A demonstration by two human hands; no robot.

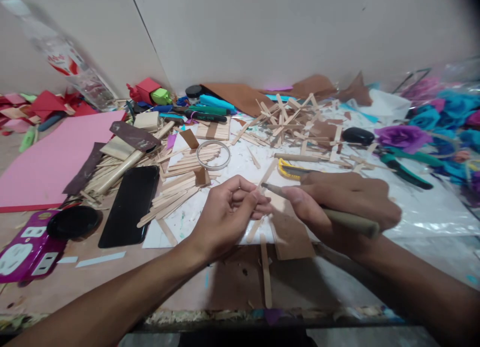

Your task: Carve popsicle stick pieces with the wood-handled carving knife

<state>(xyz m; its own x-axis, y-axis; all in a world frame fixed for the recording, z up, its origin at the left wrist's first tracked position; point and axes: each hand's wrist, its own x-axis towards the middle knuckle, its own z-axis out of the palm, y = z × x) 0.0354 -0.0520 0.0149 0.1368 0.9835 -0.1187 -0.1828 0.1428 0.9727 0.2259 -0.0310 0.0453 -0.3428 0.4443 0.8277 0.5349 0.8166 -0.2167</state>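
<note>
My left hand is closed, pinching a pale wooden craft stick between thumb and fingers. In my right hand lies a grey-brown tapered rod with a dark narrow tip; its exact kind is unclear. That tip meets or nearly meets the craft stick by my left fingertips. Below the hands, a brown card piece lies at the white sheet's front edge, beside another craft stick. Just beyond my right hand is a yellow utility knife, partly covered by that hand.
Craft stick piles and a tape roll lie left, near a black phone. Stick assemblies stand behind. Green-handled pliers and paper flowers sit right. A plastic bottle leans on the wall.
</note>
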